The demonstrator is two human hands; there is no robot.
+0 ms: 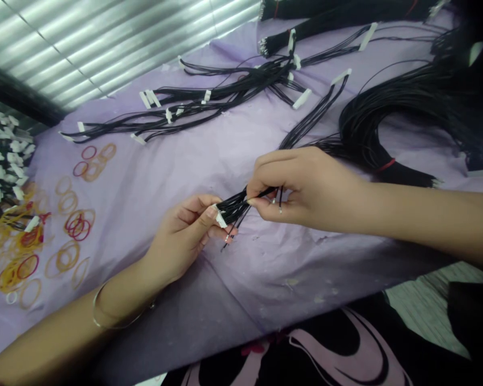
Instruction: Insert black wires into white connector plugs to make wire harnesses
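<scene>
A: What's the likeliest slip from here?

B: I'd say a thin wire working loose from the white plastic connector (pixel 220 218). The left hand (pixel 181 241) pinches that connector between thumb and fingers, while the right hand (pixel 304 187) pinches the bundle of black wires (pixel 235 206) just beyond it. A hard tug between them could strain the joints.

A: So neither hand is open?

B: No, both are closed in firm fingertip pinches rather than fists. Two metal-tipped wire ends (pixel 280 209) hang below the right hand, and they look easy to bend or catch.

A: Where is all this?

B: Just below the middle of the frame, above a lilac sheet (pixel 241 289).

A: Anything nearby that could snag?

B: Loose ends could tangle with the big coil of black wire (pixel 370 123) at the right or the spread wire harnesses (pixel 225 91) at upper middle. The rubber bands (pixel 66 257) at lower left are a lesser risk, since they lie farther off.
</scene>
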